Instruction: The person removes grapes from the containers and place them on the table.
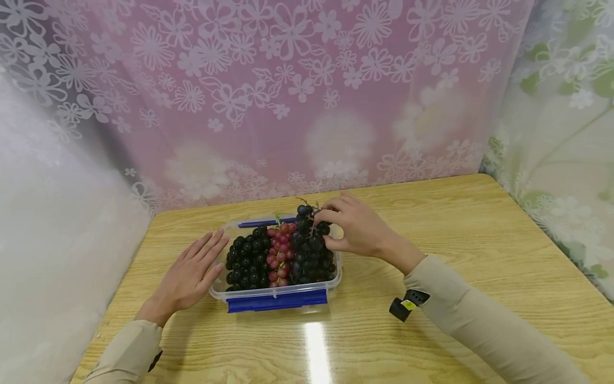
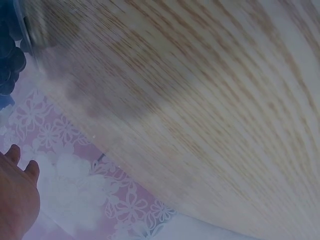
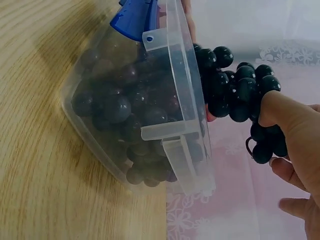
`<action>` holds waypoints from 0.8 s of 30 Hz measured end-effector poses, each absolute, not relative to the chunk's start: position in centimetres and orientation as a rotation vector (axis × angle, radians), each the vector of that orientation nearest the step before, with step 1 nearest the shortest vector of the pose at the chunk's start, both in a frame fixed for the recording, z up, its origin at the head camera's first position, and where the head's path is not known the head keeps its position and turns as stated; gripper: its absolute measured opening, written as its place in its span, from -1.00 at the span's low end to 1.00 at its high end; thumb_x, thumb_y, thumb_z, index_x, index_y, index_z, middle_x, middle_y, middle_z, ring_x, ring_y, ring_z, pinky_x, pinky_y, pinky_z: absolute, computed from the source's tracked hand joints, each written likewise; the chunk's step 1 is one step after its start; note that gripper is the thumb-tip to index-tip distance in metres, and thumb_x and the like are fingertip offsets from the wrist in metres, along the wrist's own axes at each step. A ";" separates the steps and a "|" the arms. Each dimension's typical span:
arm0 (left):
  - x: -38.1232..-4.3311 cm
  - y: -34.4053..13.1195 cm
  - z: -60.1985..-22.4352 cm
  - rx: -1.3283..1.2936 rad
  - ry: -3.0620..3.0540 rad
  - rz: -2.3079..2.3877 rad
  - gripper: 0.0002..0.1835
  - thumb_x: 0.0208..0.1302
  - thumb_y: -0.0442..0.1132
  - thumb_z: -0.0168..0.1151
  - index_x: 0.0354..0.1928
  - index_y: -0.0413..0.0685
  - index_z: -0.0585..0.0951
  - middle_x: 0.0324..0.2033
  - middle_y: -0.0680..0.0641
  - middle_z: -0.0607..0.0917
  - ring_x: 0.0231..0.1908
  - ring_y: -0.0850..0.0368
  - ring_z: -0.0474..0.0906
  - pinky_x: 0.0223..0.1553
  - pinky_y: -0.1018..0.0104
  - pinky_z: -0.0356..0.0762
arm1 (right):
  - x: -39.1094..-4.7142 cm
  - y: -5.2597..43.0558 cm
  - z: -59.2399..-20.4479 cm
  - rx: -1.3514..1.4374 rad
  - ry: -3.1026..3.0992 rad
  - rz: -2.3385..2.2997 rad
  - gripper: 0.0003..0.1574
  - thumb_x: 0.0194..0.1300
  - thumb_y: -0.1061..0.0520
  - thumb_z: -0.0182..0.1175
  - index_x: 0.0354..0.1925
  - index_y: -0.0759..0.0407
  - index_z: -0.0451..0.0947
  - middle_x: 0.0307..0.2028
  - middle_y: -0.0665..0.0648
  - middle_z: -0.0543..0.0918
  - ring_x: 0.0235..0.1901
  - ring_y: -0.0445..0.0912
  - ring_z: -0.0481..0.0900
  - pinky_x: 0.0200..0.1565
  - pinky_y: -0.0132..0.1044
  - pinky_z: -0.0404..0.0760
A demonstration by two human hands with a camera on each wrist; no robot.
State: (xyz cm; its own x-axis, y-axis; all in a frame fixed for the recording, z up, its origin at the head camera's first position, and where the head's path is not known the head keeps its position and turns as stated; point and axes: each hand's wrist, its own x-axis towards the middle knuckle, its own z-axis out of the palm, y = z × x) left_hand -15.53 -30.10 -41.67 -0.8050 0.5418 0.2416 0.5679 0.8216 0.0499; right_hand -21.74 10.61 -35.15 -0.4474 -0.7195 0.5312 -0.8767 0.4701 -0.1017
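Observation:
A clear plastic container (image 1: 307,289) with blue latches holds bunches of grapes. Black grapes (image 1: 247,258) fill its left part, red grapes (image 1: 280,250) lie in the middle, and a dark bunch of grapes (image 1: 312,253) is at the right. My right hand (image 1: 357,226) pinches that right-hand bunch by its upper stem. In the right wrist view, grapes (image 3: 242,92) rise above the container's rim beside the fingers. My left hand (image 1: 189,274) has its fingers extended at the container's left edge; whether they touch it I cannot tell. The left wrist view shows only part of that hand (image 2: 17,200).
The container stands on a wood-grain table (image 1: 408,330), near its back edge. A floral pink curtain (image 1: 288,106) hangs behind, with pale floral cloth (image 1: 566,160) at the right. The front blue latch (image 1: 277,302) hangs down, unfastened.

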 end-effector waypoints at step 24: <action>-15.5 -30.1 -41.6 -0.854 -2.793 -0.197 -0.35 0.46 -0.07 -0.03 0.51 0.03 0.06 0.47 -0.05 0.01 0.41 -0.14 -0.03 0.38 0.03 -0.11 | -21.4 14.2 -32.5 1.262 -2.168 0.844 -0.57 0.01 0.27 0.28 -0.07 0.15 0.53 -0.08 0.10 0.53 -0.21 -0.07 0.49 -0.27 -0.20 0.48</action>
State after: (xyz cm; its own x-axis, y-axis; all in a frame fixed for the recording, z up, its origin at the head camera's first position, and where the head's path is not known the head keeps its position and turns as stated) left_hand -15.52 -30.08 -41.60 -0.8089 0.5358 0.2422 0.5645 0.8229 0.0650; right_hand -21.35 14.17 -32.50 -0.4529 -0.5826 0.6749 -0.8856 0.3816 -0.2648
